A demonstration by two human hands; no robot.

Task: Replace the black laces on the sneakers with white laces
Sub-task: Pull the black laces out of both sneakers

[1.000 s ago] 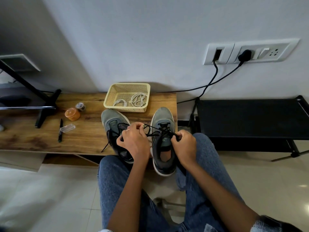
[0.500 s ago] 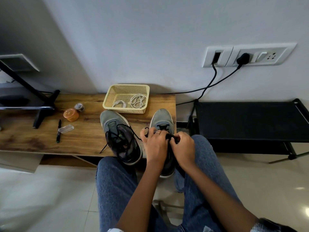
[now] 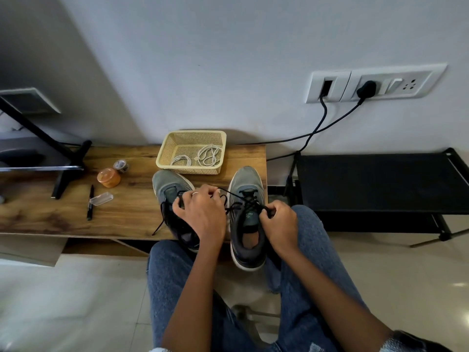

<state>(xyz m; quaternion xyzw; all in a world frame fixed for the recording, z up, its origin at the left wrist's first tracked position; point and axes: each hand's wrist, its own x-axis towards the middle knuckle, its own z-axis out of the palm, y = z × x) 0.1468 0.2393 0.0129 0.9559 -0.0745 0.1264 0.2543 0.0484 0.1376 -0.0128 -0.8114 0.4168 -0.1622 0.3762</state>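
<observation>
Sneakers: two grey ones are set side by side on the right end of a wooden bench (image 3: 63,214), heels toward the person and overhanging the near edge. The right sneaker (image 3: 247,224) has its long axis running near to far, toe pointed at the wall. The left sneaker (image 3: 172,189) is angled, toe pointed away and slightly left; much of it is hidden under the left hand.

Black laces (image 3: 243,203) are still threaded through the right sneaker. A strand is stretched from its eyelets leftward to the left hand (image 3: 203,214), whose fingers are curled and pinch that strand. The right hand (image 3: 279,222) is closed in a fist around a lace end at the sneaker's right side. A loose black lace end is seen hanging off the bench edge by the left sneaker.

White laces (image 3: 206,156) are coiled in a cream mesh basket (image 3: 193,135) standing just beyond the toes, against the wall.

Further left on the bench: an orange container (image 3: 108,177), a small jar (image 3: 121,165), a clear plastic case (image 3: 101,198), a black pen (image 3: 90,203) and a black stand foot (image 3: 68,171).

Room: pale wall with a socket panel (image 3: 375,83) and two black cables plugged in; a black rack (image 3: 380,182) to the right; light floor tiles. Blue jeans are worn.
</observation>
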